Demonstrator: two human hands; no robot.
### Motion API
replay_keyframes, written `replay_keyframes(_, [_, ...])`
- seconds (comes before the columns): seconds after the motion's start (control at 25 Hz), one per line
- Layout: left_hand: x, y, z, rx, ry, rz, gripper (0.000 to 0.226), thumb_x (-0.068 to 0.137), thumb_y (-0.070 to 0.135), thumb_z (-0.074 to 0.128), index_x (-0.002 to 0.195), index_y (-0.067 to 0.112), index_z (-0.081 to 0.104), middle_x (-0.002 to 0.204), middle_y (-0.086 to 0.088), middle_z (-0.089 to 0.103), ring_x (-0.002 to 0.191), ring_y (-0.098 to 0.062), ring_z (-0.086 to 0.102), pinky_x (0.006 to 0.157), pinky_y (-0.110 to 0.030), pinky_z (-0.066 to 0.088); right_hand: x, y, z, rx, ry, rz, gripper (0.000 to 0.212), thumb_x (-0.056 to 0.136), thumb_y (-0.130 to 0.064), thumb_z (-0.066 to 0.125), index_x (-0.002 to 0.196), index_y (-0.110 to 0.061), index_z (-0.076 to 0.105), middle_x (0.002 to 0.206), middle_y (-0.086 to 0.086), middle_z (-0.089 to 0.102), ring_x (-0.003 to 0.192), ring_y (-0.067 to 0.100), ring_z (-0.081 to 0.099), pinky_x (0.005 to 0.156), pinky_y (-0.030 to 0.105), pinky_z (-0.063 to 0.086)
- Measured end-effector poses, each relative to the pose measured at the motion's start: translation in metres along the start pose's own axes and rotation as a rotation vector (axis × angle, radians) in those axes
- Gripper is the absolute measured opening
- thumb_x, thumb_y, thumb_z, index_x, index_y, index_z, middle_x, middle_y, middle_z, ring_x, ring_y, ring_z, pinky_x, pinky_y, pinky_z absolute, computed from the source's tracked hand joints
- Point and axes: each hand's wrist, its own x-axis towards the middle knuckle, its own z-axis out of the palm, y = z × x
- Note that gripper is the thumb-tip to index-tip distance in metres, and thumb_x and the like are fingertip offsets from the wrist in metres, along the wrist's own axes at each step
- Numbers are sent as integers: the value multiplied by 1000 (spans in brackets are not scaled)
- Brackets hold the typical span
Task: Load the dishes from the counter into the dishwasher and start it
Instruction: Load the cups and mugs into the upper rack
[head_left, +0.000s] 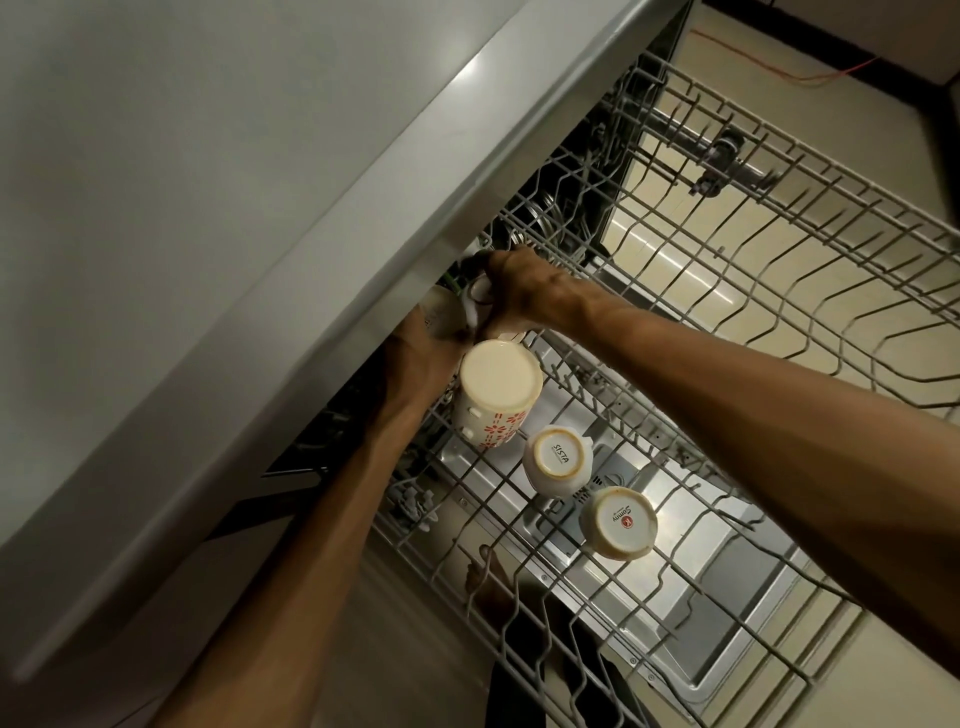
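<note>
The dishwasher's upper wire rack is pulled out below me. Three mugs stand upside down in it: a tall one with red flower marks, a white one marked SISTA and a white one marked Sonny. At the rack's far left end, under the counter edge, both my hands meet on a white cup. My left hand holds it from below, and my right hand grips its handle side. Much of the cup is hidden by the counter.
The grey counter overhangs the left side of the rack. The open dishwasher door lies beneath the rack. A beige tiled floor with a red cable shows at the top right. My foot is under the rack.
</note>
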Motion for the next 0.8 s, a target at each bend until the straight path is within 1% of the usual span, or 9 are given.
replay_keyframes(0.08, [0,0,0,24,-4,15,61,84,4,72,137,0,44,115,12,29,105,-6,37,78,-5,26,0,-1,4,24,-7,6,93,77,-17,80,152,-28,27,141,10,44,126,29,49,104,37,44])
replay_keyframes(0.2, [-1,-3,0,32,11,7,66,83,6,74,140,1,41,132,3,41,118,-13,44,81,-6,26,-4,1,5,34,13,-11,77,84,-17,73,149,-22,32,138,10,49,120,26,52,104,36,45])
replay_keyframes(0.28, [-2,-2,0,38,21,14,67,82,7,74,140,1,41,132,3,40,118,-12,43,82,-6,27,-9,1,0,-1,-20,-10,74,83,-21,75,146,-19,36,130,6,54,104,20,54,84,25,50])
replay_keyframes(0.36, [-2,-3,0,27,13,11,67,82,7,75,139,0,41,120,9,34,109,-6,39,80,-6,28,-13,2,-9,97,-91,12,81,79,-23,79,147,-19,35,131,5,54,102,18,57,69,22,53])
replay_keyframes(0.44, [-2,-5,0,25,5,1,70,82,8,75,141,3,40,124,7,37,110,-6,38,81,-7,29,-17,4,-13,121,-103,-8,78,78,-25,79,145,-19,39,134,7,55,109,23,60,77,31,58])
replay_keyframes(0.52, [-2,-8,1,28,7,5,74,82,11,75,145,7,36,141,0,38,123,-12,42,88,-12,31,-20,7,-13,2,-54,-36,74,79,-31,78,143,-18,43,132,5,57,113,23,59,91,30,52])
replay_keyframes(0.6, [-2,-10,1,42,4,0,78,83,12,75,148,10,32,151,-2,32,133,-19,40,94,-18,32,-23,9,-9,-46,18,-42,70,80,-33,77,141,-18,46,128,3,59,115,22,57,87,24,46])
replay_keyframes(0.68, [-2,-10,-1,52,-3,0,80,83,13,74,150,11,31,153,-1,30,135,-21,38,97,-20,32,-24,9,-7,-37,32,-48,68,81,-32,77,140,-18,46,128,3,58,115,22,57,84,23,43])
replay_keyframes(0.8, [-5,-8,-2,84,-9,-9,77,88,16,70,151,12,27,157,-3,25,139,-20,32,98,-16,29,-22,12,-7,-27,10,-36,69,83,-35,74,142,-17,43,130,5,58,117,23,56,92,27,46])
